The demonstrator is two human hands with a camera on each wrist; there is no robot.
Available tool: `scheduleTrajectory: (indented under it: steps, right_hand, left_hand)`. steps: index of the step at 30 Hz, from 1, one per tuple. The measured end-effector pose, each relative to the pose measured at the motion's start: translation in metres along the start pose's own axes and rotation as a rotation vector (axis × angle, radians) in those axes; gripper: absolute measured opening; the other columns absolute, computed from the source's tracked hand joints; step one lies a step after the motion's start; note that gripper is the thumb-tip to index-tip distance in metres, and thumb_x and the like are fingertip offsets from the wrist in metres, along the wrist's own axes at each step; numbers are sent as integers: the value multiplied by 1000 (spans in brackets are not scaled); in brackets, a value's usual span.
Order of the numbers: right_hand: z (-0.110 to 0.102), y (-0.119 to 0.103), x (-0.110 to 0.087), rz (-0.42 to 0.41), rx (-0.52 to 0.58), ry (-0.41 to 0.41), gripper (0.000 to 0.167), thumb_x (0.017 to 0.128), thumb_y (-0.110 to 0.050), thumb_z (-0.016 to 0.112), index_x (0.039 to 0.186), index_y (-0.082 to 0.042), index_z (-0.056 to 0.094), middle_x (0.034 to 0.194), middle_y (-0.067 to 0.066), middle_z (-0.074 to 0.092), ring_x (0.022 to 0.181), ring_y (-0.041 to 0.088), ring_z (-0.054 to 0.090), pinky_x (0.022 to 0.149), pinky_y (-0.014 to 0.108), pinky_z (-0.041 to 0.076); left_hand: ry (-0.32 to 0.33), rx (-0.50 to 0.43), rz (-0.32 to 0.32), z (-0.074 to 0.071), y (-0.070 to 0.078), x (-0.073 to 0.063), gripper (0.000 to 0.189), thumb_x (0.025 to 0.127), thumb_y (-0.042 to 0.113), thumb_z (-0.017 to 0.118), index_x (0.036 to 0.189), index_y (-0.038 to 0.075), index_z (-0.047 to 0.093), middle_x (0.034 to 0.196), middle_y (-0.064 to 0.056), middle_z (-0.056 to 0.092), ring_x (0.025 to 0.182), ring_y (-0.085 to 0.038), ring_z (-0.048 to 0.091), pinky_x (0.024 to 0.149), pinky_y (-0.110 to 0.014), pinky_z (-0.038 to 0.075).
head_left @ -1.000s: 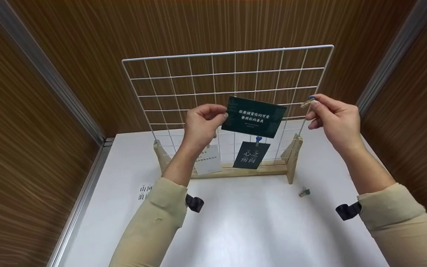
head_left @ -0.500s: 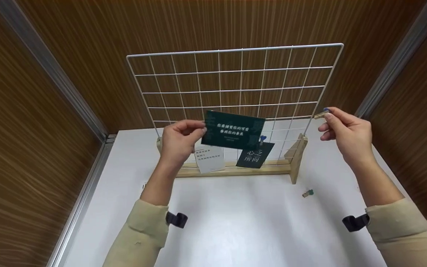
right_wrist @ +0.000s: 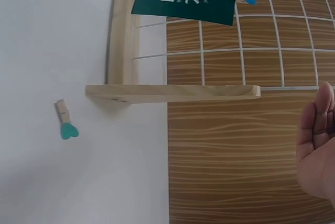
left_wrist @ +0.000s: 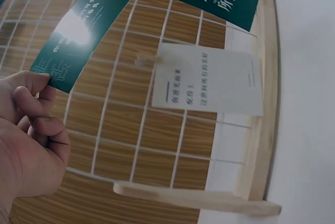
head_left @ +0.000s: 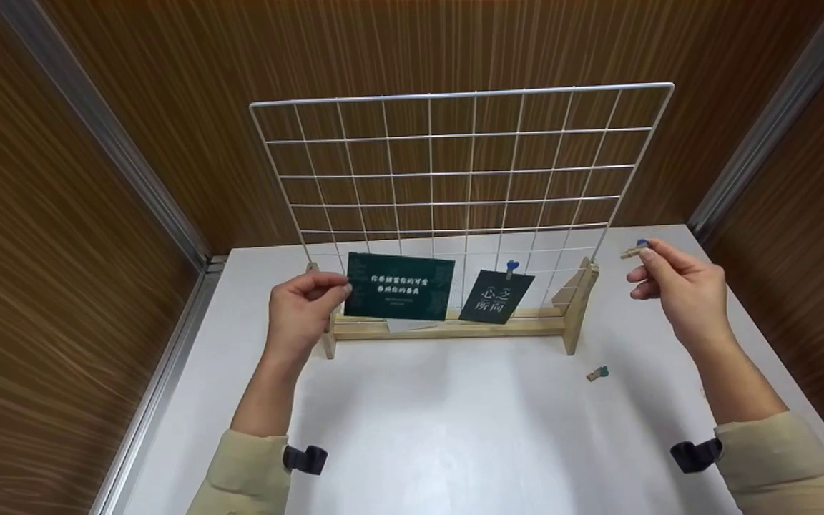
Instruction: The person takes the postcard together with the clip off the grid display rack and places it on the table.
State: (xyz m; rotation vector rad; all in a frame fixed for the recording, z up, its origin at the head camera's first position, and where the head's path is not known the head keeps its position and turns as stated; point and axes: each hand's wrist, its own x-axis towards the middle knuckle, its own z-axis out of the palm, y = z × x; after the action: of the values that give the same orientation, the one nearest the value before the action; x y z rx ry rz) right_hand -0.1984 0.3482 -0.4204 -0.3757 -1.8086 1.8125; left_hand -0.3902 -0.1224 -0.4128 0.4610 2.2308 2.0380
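Brown wood-grain panel [head_left: 455, 43] fills the back, with more of it to both sides. A white tabletop [head_left: 412, 429] spreads below. On it stands a white wire grid [head_left: 476, 93], held upright in a pale wooden stand [head_left: 483, 330]; its lower part bears two hung cards.

Both hands are in front. The left hand [head_left: 301, 315] grasps a green card [head_left: 399, 287] by its left edge, thumb against forefinger. The right hand [head_left: 691, 293], out to the right of the grid, has thumb and forefinger pinched on a small wooden peg [head_left: 631, 253].

The held card sits before the grid's lower left and reads 你要储蓄你的可爱 above a second line ending 善良; its smaller print is illegible. Behind it, a white card [left_wrist: 209, 80] hangs with dark lines of text, 配得上 among them. Right of that, a smaller dark green card [head_left: 496, 297] hangs tilted, reading 心之所向 with tiny pinyin.

Smallest are the clips: a blue heart tops the pinched peg, a blue-heart clip [head_left: 512, 269] grips the tilted card, and a green-heart clip [head_left: 597, 373] lies near the stand's right foot.
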Motion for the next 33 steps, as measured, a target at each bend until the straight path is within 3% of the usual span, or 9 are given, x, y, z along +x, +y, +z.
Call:
scheduleTrajectory:
  steps: [5,8,12,17,30,33]
  right_hand:
    - [-5,15,-6,35,3,18,44,103,-18,72,142,1,65,86,7,77,66,13,74,69,23,60]
    - [-7,24,-8,41,3,35,44,103,-17,72,141,3,65,84,6,77,65,13,74,67,23,61]
    - [-10,37,-13,59,7,50,49,103,-17,72,143,8,60,82,6,77,63,13,74,65,24,61]
    - [-14,49,-19,110,-6,46,51,102,-20,73,145,5,60,84,5,78,66,13,74,67,24,61]
    - [-27,82,-40,255,-67,60,44,105,-25,69,145,-6,64,88,2,78,72,13,74,71,24,62]
    - [-27,89,-45,268,-87,63,48,106,-26,69,147,-3,62,88,2,77,73,13,74,72,24,61]
  left_hand:
    - [23,6,-68,-10,-16,-6,11,99,6,76,108,4,80,115,-13,71,105,-26,68,91,-24,58]
    - [45,32,-118,-16,-25,-10,11,99,9,76,109,7,81,112,-12,74,101,-28,67,76,-21,55]
    - [77,57,-178,-23,-39,-15,11,99,10,76,109,9,81,105,-9,77,88,-27,64,54,-22,41]
    - [98,38,-205,-29,-53,-19,12,98,8,77,109,5,81,102,-9,79,79,-21,63,51,-21,42]
    - [122,75,-311,-36,-84,-27,11,99,9,76,108,5,81,102,-9,79,80,-21,61,54,-22,45]
    - [124,79,-336,-37,-91,-30,11,99,9,76,108,5,81,102,-9,79,82,-21,61,55,-22,46]
